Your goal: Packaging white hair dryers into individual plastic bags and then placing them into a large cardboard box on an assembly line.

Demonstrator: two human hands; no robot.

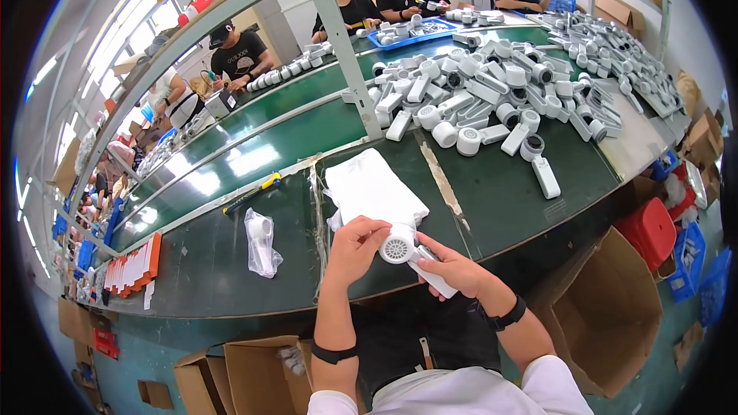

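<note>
Between my hands is a white handheld fan (pixel 397 247), its round grille facing up and its handle slanting down to the right. My left hand (pixel 358 248) pinches the rim of the fan's head at its left side. Around the handle, the fingers of my right hand (pixel 459 267) are closed. Just beyond the fan lies a stack of white plastic bags (pixel 373 189) on the dark green bench (pixel 369 277). To the left, a fan in a clear bag (pixel 263 243) rests on the bench. A large heap of handheld fans (pixel 492 92) covers the far right.
A yellow-handled tool (pixel 254 190) and orange-and-white boxes (pixel 134 266) lie to the left. Open cardboard boxes stand below, one at the right (pixel 607 311) and one at the left (pixel 265 376). A metal post (pixel 338 42) rises ahead. Several co-workers sit across the conveyor (pixel 269 115).
</note>
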